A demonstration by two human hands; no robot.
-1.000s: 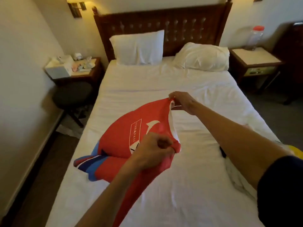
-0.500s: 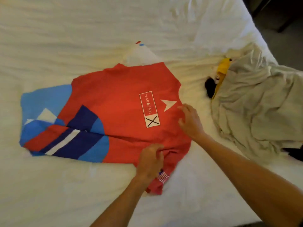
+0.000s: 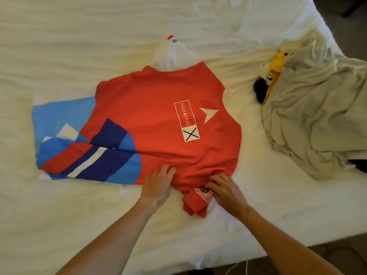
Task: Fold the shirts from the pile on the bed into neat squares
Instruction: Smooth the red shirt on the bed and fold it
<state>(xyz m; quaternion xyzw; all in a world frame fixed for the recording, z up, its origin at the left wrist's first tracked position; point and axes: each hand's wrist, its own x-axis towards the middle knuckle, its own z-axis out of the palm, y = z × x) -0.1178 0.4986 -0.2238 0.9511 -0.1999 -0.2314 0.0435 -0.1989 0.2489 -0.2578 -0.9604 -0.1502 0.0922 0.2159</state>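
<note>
A red shirt point(image 3: 158, 116) with blue, navy and white shapes at its hem lies spread face up on the white bed point(image 3: 99, 36), collar to the right. Its far white sleeve point(image 3: 172, 54) sticks out beyond it. My left hand point(image 3: 158, 183) rests flat on the shirt's near edge, fingers straight. My right hand point(image 3: 224, 189) pinches the near red sleeve point(image 3: 195, 205) where it joins the body, beside a striped patch. The pile point(image 3: 317, 116) lies at the right: a crumpled grey shirt over a yellow piece point(image 3: 276, 62) and a black one point(image 3: 259, 90).
The bed's near edge point(image 3: 258, 253) runs across the lower right, with dark floor and a thin white cable below it. The right edge of the bed drops off at the top right corner.
The shirt went from held up in both hands to lying flat on the bed. My right hand slid from the collar down to the near sleeve; my left hand stays on the near edge.
</note>
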